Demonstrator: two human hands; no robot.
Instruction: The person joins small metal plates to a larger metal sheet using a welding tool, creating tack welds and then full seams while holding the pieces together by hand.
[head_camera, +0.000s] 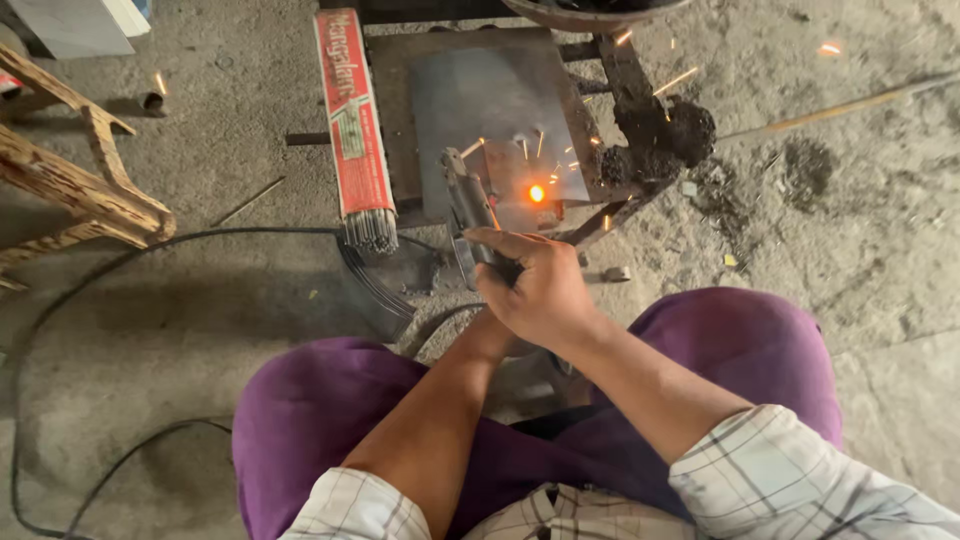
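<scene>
Welding mid-bead, glowing spot (537, 193) live on the steel plate (480, 100).
Right hand (540, 290) grips electrode holder (470, 205); left hand's hidden, can't tell; seam unfinished, I'd guess.

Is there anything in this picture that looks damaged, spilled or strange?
Yes. Sparks fly from a glowing orange spot on the metal plate, close to the bare right hand gripping the electrode holder. The left hand is hidden behind it. A red rod packet lies open, rods sticking out. Dark debris is scattered beside the plate.

Both forearms stretch forward between the knees, the right hand (540, 295) folded over the hidden left hand.
</scene>
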